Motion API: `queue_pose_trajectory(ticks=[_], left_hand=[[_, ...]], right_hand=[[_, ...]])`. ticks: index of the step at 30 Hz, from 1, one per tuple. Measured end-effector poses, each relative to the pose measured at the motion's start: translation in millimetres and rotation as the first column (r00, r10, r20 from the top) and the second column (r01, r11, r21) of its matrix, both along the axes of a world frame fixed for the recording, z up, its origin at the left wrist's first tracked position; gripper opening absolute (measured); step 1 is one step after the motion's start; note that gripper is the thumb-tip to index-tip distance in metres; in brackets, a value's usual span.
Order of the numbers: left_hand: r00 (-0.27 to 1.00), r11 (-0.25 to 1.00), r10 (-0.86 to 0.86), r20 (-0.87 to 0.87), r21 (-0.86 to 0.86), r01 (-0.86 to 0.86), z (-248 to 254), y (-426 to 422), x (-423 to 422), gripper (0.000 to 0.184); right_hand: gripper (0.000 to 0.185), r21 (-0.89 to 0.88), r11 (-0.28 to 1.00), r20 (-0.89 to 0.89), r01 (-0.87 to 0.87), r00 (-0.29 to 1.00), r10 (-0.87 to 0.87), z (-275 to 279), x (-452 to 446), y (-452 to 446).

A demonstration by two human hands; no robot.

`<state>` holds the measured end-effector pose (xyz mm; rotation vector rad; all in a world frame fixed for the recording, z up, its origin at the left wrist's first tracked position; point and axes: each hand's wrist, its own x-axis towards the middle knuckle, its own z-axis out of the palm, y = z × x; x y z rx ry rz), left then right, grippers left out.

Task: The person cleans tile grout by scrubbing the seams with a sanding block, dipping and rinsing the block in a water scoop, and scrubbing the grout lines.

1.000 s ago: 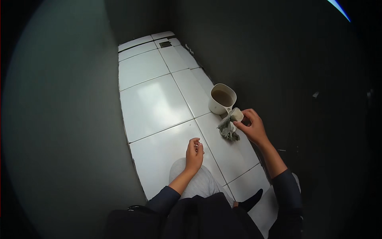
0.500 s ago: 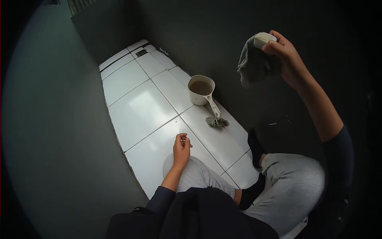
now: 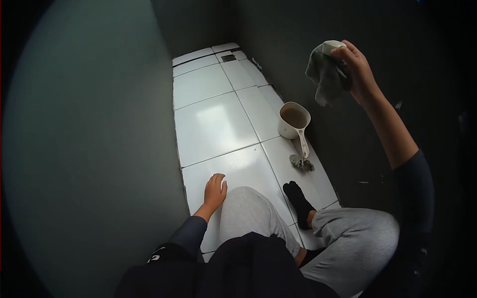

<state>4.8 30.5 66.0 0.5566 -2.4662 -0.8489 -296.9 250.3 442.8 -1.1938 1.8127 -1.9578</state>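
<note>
My right hand point(image 3: 358, 72) is raised against the dark wall, its fingers closed on a whitish block-like piece point(image 3: 334, 46) and a grey cloth point(image 3: 325, 74) that hangs below it. Low beside my knee is my left hand point(image 3: 215, 192), loosely curved with the thumb apart from the fingers and nothing visible held. A white dipper point(image 3: 286, 130) with cloudy brownish liquid stands on the white tiles. Its handle points toward me, and a crumpled grey rag point(image 3: 301, 163) lies at the handle's end.
Dark walls flank the narrow white tiled floor point(image 3: 213, 129). A small dark drain point(image 3: 228, 58) is near the far end. My knee in grey trousers point(image 3: 246, 213) and a foot in a black sock point(image 3: 296, 198) are close to the rag.
My right hand has risen from beside the dipper up to the wall, carrying the cloth and whitish piece. The left hand has moved left and its fingers have loosened. My foot has shifted forward.
</note>
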Motion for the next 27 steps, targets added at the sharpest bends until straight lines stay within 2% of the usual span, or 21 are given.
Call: queue_pose_trajectory(ticks=[1, 2, 3, 4, 5, 7, 11, 13, 15, 17, 20, 24, 26, 27], left_hand=[[0.987, 0.94, -0.064, 0.149, -0.322, 0.109, -6, -8, 17, 0.028], [0.989, 0.942, -0.045, 0.144, -0.325, 0.09, -13, -18, 34, 0.028], [0.934, 0.87, -0.216, 0.284, -0.377, 0.316, -18, -26, 49, 0.034], [0.826, 0.755, -0.368, 0.427, -0.382, 0.533, -21, -32, 59, 0.041], [0.826, 0.763, -0.37, 0.424, -0.368, 0.531, -27, -39, 65, 0.041], [0.657, 0.597, -0.522, 0.544, -0.317, 0.737, -38, -45, 79, 0.05], [0.656, 0.605, -0.524, 0.543, -0.305, 0.735, -62, -42, 88, 0.056], [0.696, 0.658, -0.531, 0.482, -0.283, 0.698, -63, -40, 91, 0.062], [0.703, 0.682, -0.538, 0.466, -0.25, 0.687, -60, -40, 91, 0.064], [0.735, 0.736, -0.53, 0.422, -0.201, 0.646, -61, -37, 92, 0.066], [0.719, 0.745, -0.521, 0.46, -0.166, 0.646, -58, -36, 90, 0.066], [0.713, 0.763, -0.532, 0.456, -0.107, 0.638, -71, -39, 96, 0.064], [0.687, 0.752, -0.532, 0.495, -0.095, 0.652, -79, -41, 100, 0.063], [0.709, 0.733, -0.528, 0.467, -0.17, 0.658, -89, -44, 102, 0.062]], right_hand=[[0.023, -0.019, 0.999, -0.002, 0.026, 1.0, -0.026, 3, 2, -7], [0.023, -0.037, 0.998, -0.004, 0.057, 0.998, -0.057, 5, 0, -12], [0.023, -0.035, 0.999, -0.005, 0.018, 1.0, -0.019, 6, -8, -16], [0.023, -0.025, 1.0, -0.005, 0.012, 1.0, -0.012, 7, -13, -22], [0.025, -0.032, 0.999, 0.03, 0.015, 0.999, -0.014, 9, -19, -28], [0.03, -0.037, 0.999, 0.111, 0.013, 0.994, -0.009, 11, -24, -45], [0.038, -0.006, 1.0, 0.208, 0.017, 0.978, -0.016, 4, -79, -104], [0.048, -0.014, 0.995, 0.211, -0.095, 0.973, 0.095, -10, -123, -142], [0.026, -0.168, 0.981, 0.303, -0.101, 0.941, 0.149, -25, -101, -191], [0.023, -0.14, 0.99, 0.341, -0.018, 0.938, 0.066, -48, -94, -228], [0.025, -0.123, 0.964, 0.348, -0.237, 0.899, 0.266, -67, -93, -262], [0.026, -0.137, 0.947, 0.361, -0.291, 0.875, 0.322, -61, -102, -281], [0.026, -0.197, 0.937, 0.359, -0.289, 0.868, 0.343, -56, -115, -283], [0.028, -0.181, 0.867, 0.287, -0.464, 0.818, 0.498, -51, -124, -279]])
